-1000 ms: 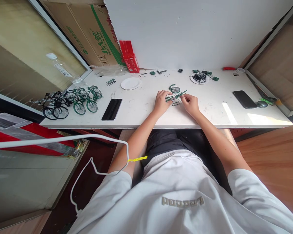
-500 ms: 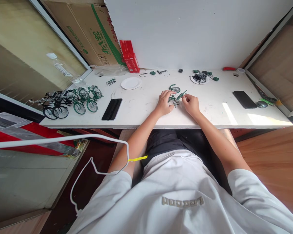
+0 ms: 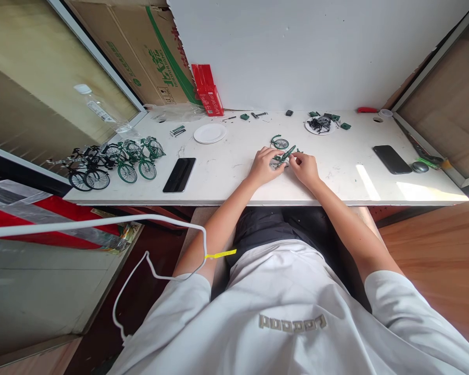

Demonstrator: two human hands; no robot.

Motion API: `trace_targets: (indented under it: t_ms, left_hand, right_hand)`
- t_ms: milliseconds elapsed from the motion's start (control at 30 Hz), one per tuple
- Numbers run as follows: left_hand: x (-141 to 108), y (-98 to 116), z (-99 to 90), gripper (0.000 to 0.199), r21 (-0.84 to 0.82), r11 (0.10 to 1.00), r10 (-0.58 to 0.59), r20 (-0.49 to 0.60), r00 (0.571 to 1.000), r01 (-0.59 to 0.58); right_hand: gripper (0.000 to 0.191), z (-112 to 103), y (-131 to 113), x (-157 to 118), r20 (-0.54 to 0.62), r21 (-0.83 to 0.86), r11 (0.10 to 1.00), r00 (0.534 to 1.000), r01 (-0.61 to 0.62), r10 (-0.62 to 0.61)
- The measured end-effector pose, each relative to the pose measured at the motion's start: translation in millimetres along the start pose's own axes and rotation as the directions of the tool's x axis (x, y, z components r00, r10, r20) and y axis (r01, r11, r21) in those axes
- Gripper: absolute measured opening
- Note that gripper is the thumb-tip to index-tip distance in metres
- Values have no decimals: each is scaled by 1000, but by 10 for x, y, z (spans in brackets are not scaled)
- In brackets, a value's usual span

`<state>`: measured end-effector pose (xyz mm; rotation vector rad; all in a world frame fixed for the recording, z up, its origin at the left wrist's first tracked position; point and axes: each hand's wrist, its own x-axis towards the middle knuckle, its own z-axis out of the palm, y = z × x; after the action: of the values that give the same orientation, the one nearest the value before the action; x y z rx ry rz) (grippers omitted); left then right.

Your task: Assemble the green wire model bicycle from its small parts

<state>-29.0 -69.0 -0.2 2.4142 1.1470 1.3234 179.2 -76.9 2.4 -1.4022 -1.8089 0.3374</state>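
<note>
Near the table's front middle, both hands meet around a green model bicycle part [image 3: 287, 154] that stands tilted between them. My left hand [image 3: 266, 166] is closed on its left side, thumb and fingers pinching it. From the right, my right hand [image 3: 304, 167] pinches at the same part with its fingertips. Other small green pieces lie under and beside the fingers, partly hidden. Just beyond the hands, a loose small wheel [image 3: 282, 143] with a curved green piece lies flat on the table.
Several assembled model bicycles [image 3: 113, 161] stand at the left. Phones lie at the left [image 3: 179, 175] and right [image 3: 392, 159]. A white plate [image 3: 210, 134] sits behind; another plate holds dark parts [image 3: 320, 124]. A red box [image 3: 209, 94] stands at the back. A white cable [image 3: 172, 220] crosses in front.
The green bicycle part has turned to a steeper tilt between my hands. My left thumb and fingers have closed in, and both hands have come slightly nearer each other.
</note>
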Motion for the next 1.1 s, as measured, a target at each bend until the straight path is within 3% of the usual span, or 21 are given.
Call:
trace_targets:
  t_ms: [300, 767, 1100]
  left_hand:
    - [1, -93, 32, 25, 0, 998, -55, 2, 998, 55]
    - [7, -98, 8, 26, -16, 999, -47, -43, 998, 46]
    - [8, -128, 23, 29, -30, 998, -47, -43, 998, 46]
  right_hand:
    - [60, -11, -25, -18, 70, 22, 996, 994, 87, -88]
    - [32, -9, -3, -23, -9, 42, 999, 999, 32, -31]
    - [36, -3, -12, -17, 17, 45, 998, 999, 43, -44]
